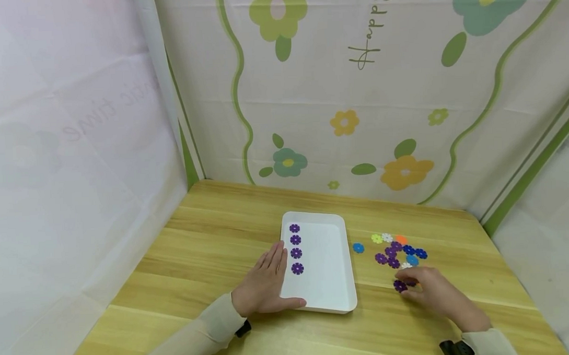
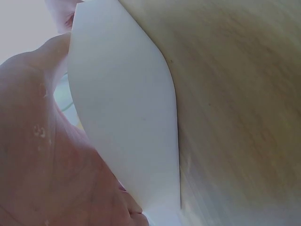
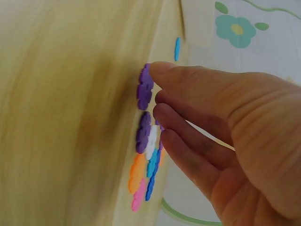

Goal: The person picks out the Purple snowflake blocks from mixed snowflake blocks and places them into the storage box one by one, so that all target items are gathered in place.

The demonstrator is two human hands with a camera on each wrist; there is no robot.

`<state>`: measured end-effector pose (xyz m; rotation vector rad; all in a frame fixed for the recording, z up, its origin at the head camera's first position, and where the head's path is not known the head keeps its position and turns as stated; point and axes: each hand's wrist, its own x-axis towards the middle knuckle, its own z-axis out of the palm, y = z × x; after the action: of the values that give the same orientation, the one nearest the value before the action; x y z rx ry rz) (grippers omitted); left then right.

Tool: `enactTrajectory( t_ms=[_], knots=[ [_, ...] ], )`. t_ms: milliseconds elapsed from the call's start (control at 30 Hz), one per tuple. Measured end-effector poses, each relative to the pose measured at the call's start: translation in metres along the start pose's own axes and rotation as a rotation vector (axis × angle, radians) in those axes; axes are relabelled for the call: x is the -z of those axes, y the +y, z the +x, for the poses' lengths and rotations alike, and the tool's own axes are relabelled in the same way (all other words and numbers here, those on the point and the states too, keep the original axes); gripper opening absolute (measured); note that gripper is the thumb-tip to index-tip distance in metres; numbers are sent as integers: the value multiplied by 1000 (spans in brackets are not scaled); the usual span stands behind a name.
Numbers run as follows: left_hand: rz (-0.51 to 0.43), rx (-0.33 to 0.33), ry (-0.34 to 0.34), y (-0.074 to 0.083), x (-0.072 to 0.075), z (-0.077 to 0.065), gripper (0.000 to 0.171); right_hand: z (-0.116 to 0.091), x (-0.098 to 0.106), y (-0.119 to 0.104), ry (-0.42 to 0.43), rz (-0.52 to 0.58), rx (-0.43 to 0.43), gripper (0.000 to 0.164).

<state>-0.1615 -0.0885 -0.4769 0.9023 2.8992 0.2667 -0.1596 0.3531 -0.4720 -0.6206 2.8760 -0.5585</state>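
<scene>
A white tray [image 1: 322,257] lies on the table with a column of purple flower-shaped discs [image 1: 296,253] along its left side. My left hand [image 1: 261,288] rests at the tray's near left corner, fingers straight along the left rim and thumb over the near rim. The left wrist view shows the tray's outer wall [image 2: 127,103] against the palm. To the right of the tray, my right hand [image 1: 436,292] pinches a purple flower disc [image 3: 145,87] between thumb and fingers, at table height. Another purple disc [image 3: 143,133] lies just beside it.
Beyond the right hand lie several loose flower discs: purple, dark blue [image 1: 421,253], white [image 1: 387,237], yellow-green [image 1: 377,238] and orange [image 1: 401,240]. A light blue disc [image 1: 358,247] sits apart near the tray's right rim. Printed cloth [image 1: 310,93] walls surround the wooden table [image 1: 220,227].
</scene>
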Motion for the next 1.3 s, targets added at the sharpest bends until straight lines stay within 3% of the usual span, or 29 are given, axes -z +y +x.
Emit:
enactTrajectory(
  t_ms=[400, 700, 1067, 1300],
  knots=[
    [-5, 7, -14, -1, 0, 0, 124, 14, -1, 14, -64, 54, -32, 27],
    [-10, 17, -30, 0, 1, 0, 124, 19, 7, 14, -101, 175, 41, 7],
    [-10, -3, -20, 0, 3, -1, 123, 35, 25, -21, -119, 285, 57, 15],
    [-7, 3, -19, 0, 3, 0, 123, 56, 26, -52, -147, 325, 124, 14]
  ],
)
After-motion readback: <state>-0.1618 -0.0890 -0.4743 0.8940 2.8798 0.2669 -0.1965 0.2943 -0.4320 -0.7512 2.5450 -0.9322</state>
